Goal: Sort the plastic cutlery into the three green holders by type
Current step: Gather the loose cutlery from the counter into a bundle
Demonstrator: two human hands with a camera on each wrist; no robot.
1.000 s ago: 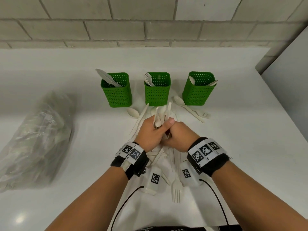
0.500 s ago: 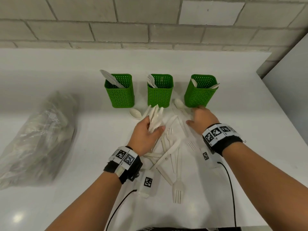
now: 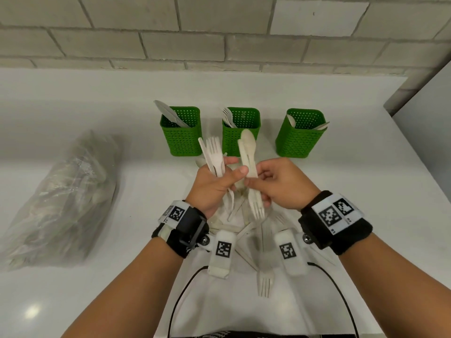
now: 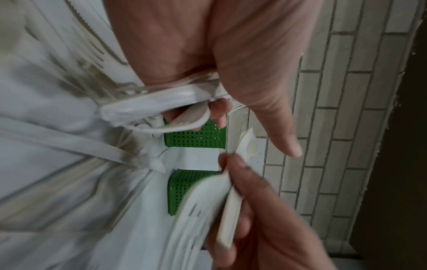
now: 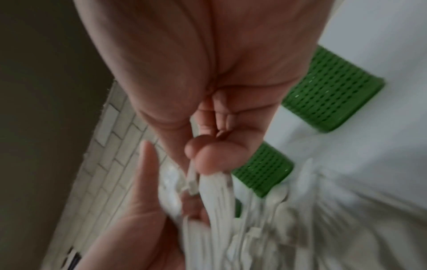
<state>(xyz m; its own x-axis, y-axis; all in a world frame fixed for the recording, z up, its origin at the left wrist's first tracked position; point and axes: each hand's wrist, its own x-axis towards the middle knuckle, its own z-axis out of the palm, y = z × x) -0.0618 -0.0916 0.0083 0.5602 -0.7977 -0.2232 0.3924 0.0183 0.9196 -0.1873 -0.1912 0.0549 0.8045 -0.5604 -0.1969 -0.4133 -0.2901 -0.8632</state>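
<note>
**Both hands full of cutlery over the pile**

I saw the left hand point(image 3: 212, 189) closed round a bundle point(image 3: 214, 158) of white cutlery, thumb pressed across the handles. A fork's tines and a flat handle stuck up out of the fist, pointing away from me toward the holders, and the long axes ran roughly upright with a slight lean to the left. The lower ends poked out beneath the palm.

The right hand point(image 3: 283, 184) had its fingers and thumb curled on a second bundle point(image 3: 250, 167). In it a spoon bowl pointed up and away, while a fork's tines hung down toward the counter point(image 3: 366, 191), so the pieces lay head to tail along a near-vertical line. Both bundles were just beside each other, close to touching, held above the loose pile point(image 3: 244, 230). The wrist views were blurred, so I could not count the pieces in either grip.

Behind the hands stood three green holders in a row: the left holder point(image 3: 181, 137) with a knife leaning out to the left, the middle holder point(image 3: 246, 118) with forks, the right holder point(image 3: 300, 137) with spoons. One fork point(image 3: 264, 281) lay alone near me, tines toward me. A clear bag point(image 3: 61, 198) lay well off to the left.
</note>
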